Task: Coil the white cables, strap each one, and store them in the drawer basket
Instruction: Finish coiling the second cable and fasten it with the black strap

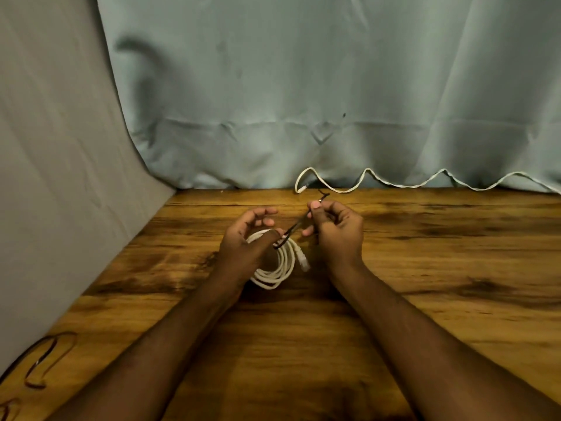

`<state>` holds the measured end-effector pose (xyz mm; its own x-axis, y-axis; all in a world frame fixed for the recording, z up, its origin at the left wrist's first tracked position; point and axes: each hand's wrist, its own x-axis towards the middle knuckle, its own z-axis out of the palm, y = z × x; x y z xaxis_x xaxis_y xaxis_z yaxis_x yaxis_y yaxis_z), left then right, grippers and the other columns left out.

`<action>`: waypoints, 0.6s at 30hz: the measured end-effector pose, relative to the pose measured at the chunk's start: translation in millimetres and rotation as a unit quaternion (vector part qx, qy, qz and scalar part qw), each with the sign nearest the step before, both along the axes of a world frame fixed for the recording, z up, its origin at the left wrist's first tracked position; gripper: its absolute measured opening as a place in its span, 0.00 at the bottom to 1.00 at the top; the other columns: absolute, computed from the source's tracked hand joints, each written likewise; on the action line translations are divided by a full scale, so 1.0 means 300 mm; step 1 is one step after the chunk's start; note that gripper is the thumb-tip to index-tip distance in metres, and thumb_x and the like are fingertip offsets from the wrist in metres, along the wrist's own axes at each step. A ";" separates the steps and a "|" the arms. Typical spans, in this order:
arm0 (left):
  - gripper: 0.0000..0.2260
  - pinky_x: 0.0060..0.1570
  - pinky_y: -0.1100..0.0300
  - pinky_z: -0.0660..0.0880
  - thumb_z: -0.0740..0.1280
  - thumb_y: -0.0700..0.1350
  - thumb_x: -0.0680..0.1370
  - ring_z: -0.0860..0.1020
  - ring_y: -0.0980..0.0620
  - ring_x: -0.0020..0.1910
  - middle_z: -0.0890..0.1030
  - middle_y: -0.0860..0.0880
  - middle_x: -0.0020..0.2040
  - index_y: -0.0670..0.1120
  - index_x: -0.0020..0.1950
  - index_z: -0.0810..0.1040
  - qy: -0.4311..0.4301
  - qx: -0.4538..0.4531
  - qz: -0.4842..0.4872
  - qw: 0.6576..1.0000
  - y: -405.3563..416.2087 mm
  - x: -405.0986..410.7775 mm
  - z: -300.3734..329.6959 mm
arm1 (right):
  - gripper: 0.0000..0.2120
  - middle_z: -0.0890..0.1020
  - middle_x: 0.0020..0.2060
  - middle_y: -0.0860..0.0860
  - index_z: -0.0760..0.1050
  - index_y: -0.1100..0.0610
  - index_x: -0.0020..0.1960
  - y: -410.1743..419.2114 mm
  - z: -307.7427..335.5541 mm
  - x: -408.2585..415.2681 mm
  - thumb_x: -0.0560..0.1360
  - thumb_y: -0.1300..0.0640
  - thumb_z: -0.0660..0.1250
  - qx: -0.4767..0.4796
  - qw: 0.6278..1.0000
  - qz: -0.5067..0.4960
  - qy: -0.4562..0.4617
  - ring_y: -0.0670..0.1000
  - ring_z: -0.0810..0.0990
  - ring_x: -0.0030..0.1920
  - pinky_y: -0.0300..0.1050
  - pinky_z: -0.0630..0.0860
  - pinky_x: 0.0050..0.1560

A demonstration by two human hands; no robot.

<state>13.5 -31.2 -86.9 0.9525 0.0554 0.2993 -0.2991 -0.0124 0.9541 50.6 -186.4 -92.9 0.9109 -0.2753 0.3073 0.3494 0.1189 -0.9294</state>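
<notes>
Left hand (247,241) grips the coil (280,262) as right hand (337,229), raised, pinches a dark strap (296,227) taut above the table (455,268)

A smooth, slightly glossy white cable coil (277,262) is lying on stained, grainy wood tabletop (425,268); beyond the hands, matt creased cloth curtain (303,86) is hanging.

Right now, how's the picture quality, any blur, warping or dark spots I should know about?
Head view: dim, warm light; wide-angle bending curves the table edge and curtain; the coiled cable reads clearly, the dark strap between left hand and right hand looks soft; forearms shade the near table.
</notes>
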 end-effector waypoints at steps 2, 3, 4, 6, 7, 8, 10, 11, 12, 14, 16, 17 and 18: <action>0.09 0.41 0.61 0.78 0.71 0.43 0.78 0.82 0.50 0.48 0.85 0.45 0.51 0.51 0.57 0.84 0.044 0.005 -0.021 0.999 0.009 0.000 -0.002 | 0.08 0.82 0.35 0.55 0.80 0.70 0.51 0.014 0.003 -0.013 0.82 0.63 0.68 -0.022 0.999 0.028 -0.027 0.44 0.78 0.26 0.35 0.74 0.28; 0.06 0.39 0.62 0.78 0.71 0.45 0.78 0.82 0.51 0.46 0.86 0.47 0.49 0.50 0.54 0.84 0.063 0.000 -0.034 0.997 0.008 -0.005 0.001 | 0.08 0.82 0.35 0.55 0.79 0.71 0.51 0.023 0.003 -0.019 0.81 0.64 0.68 -0.027 0.998 0.047 -0.036 0.44 0.79 0.27 0.35 0.76 0.30; 0.05 0.38 0.62 0.78 0.70 0.47 0.78 0.82 0.51 0.44 0.87 0.48 0.47 0.50 0.52 0.85 0.073 -0.003 -0.044 0.996 0.006 -0.008 0.000 | 0.08 0.83 0.35 0.56 0.80 0.70 0.51 0.033 0.003 -0.026 0.81 0.64 0.69 -0.034 0.996 0.067 -0.044 0.45 0.80 0.29 0.37 0.77 0.32; 0.07 0.41 0.56 0.77 0.70 0.50 0.78 0.81 0.46 0.43 0.87 0.47 0.46 0.50 0.50 0.85 0.064 0.017 -0.053 0.996 0.004 -0.011 -0.001 | 0.06 0.85 0.38 0.54 0.82 0.67 0.51 0.050 0.002 -0.038 0.80 0.63 0.70 -0.043 0.994 0.087 -0.053 0.46 0.83 0.35 0.39 0.80 0.38; 0.07 0.41 0.53 0.74 0.70 0.51 0.77 0.80 0.45 0.40 0.87 0.46 0.45 0.50 0.50 0.85 0.053 0.029 -0.059 0.996 0.004 -0.012 0.000 | 0.06 0.86 0.39 0.54 0.83 0.66 0.52 0.055 0.001 -0.041 0.80 0.62 0.71 -0.044 0.994 0.087 -0.056 0.46 0.83 0.38 0.39 0.80 0.40; 0.07 0.37 0.54 0.73 0.70 0.50 0.78 0.78 0.47 0.36 0.86 0.47 0.42 0.50 0.49 0.85 0.042 0.035 -0.061 0.997 0.005 -0.013 -0.001 | 0.06 0.86 0.40 0.53 0.83 0.64 0.53 0.057 0.006 -0.045 0.80 0.62 0.72 -0.042 0.994 0.086 -0.056 0.46 0.83 0.39 0.39 0.81 0.41; 0.05 0.28 0.60 0.67 0.69 0.46 0.79 0.73 0.53 0.28 0.83 0.50 0.36 0.50 0.47 0.84 0.028 0.032 -0.049 0.998 0.007 -0.008 -0.008 | 0.05 0.86 0.42 0.54 0.83 0.60 0.54 0.058 0.008 -0.047 0.79 0.60 0.72 -0.037 0.994 0.093 -0.044 0.48 0.82 0.41 0.38 0.81 0.43; 0.05 0.27 0.60 0.65 0.68 0.45 0.80 0.72 0.51 0.29 0.82 0.50 0.36 0.49 0.47 0.84 0.025 0.027 -0.036 0.999 0.006 -0.005 -0.011 | 0.05 0.86 0.42 0.54 0.83 0.58 0.55 0.058 0.006 -0.046 0.80 0.59 0.72 -0.045 0.993 0.103 -0.032 0.47 0.82 0.42 0.37 0.81 0.44; 0.06 0.28 0.59 0.66 0.68 0.44 0.80 0.73 0.48 0.31 0.83 0.49 0.37 0.49 0.48 0.84 0.023 0.022 -0.024 0.999 0.006 -0.001 -0.012 | 0.06 0.86 0.44 0.52 0.82 0.57 0.56 0.060 0.001 -0.044 0.81 0.58 0.71 -0.065 0.990 0.120 -0.018 0.45 0.83 0.43 0.36 0.80 0.46; 0.06 0.33 0.58 0.70 0.67 0.42 0.81 0.76 0.47 0.38 0.83 0.47 0.41 0.47 0.49 0.84 0.009 0.011 -0.003 1.000 0.010 0.009 -0.015 | 0.10 0.86 0.50 0.49 0.80 0.56 0.61 0.067 -0.018 -0.044 0.84 0.53 0.65 -0.134 0.977 0.168 0.008 0.39 0.84 0.49 0.35 0.79 0.50; 0.05 0.38 0.57 0.75 0.67 0.43 0.81 0.79 0.50 0.41 0.83 0.47 0.42 0.45 0.50 0.83 -0.003 -0.002 0.021 1.000 0.021 0.015 -0.009 | 0.16 0.84 0.57 0.47 0.78 0.51 0.67 0.077 -0.034 -0.054 0.86 0.47 0.58 -0.217 0.954 0.207 0.014 0.39 0.83 0.55 0.38 0.78 0.54; 0.06 0.40 0.56 0.77 0.67 0.44 0.81 0.80 0.51 0.41 0.84 0.46 0.43 0.44 0.50 0.82 -0.006 -0.009 0.027 1.000 0.029 0.016 -0.003 | 0.17 0.84 0.57 0.46 0.77 0.50 0.68 0.081 -0.036 -0.058 0.87 0.45 0.56 -0.246 0.945 0.217 0.011 0.41 0.82 0.56 0.41 0.78 0.55; 0.06 0.41 0.56 0.78 0.67 0.45 0.81 0.80 0.51 0.42 0.84 0.46 0.43 0.45 0.50 0.82 -0.007 -0.014 0.026 1.000 0.037 0.016 0.003 | 0.16 0.84 0.54 0.45 0.77 0.50 0.67 0.083 -0.032 -0.063 0.87 0.46 0.56 -0.261 0.938 0.227 0.004 0.41 0.83 0.52 0.42 0.78 0.52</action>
